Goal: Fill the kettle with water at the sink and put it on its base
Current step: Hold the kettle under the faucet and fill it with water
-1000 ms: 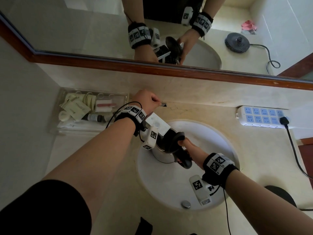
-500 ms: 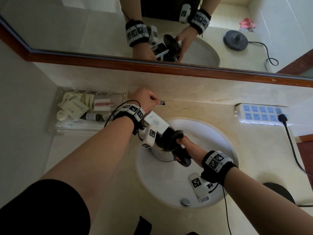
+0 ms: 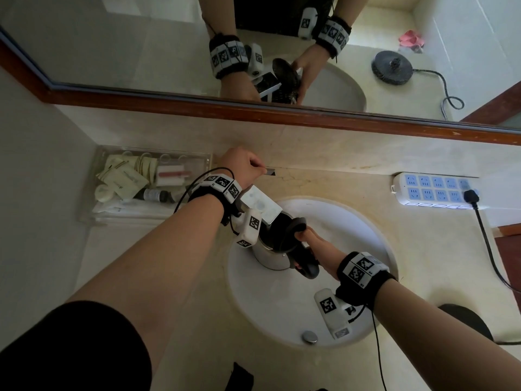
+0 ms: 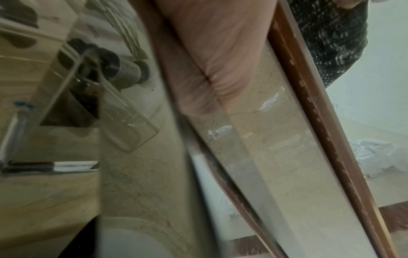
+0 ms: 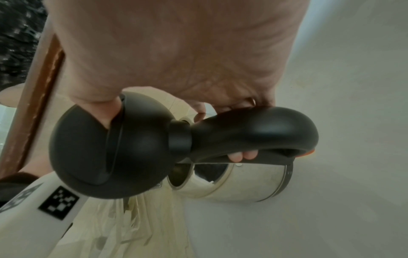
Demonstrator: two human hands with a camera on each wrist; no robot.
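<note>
At the sink (image 3: 375, 277), my right hand (image 3: 315, 244) keeps its curled grip on the open kettle (image 3: 270, 249) beneath the spout (image 3: 260, 204) while my left hand (image 3: 239, 165), barely shifted, stays closed on the tap lever (image 3: 270, 171), so filling apparently continues.

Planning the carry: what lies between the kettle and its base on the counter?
In the head view: the right hand and its banded wrist holding the kettle, the sink rim, then bare counter up to the base.
</note>
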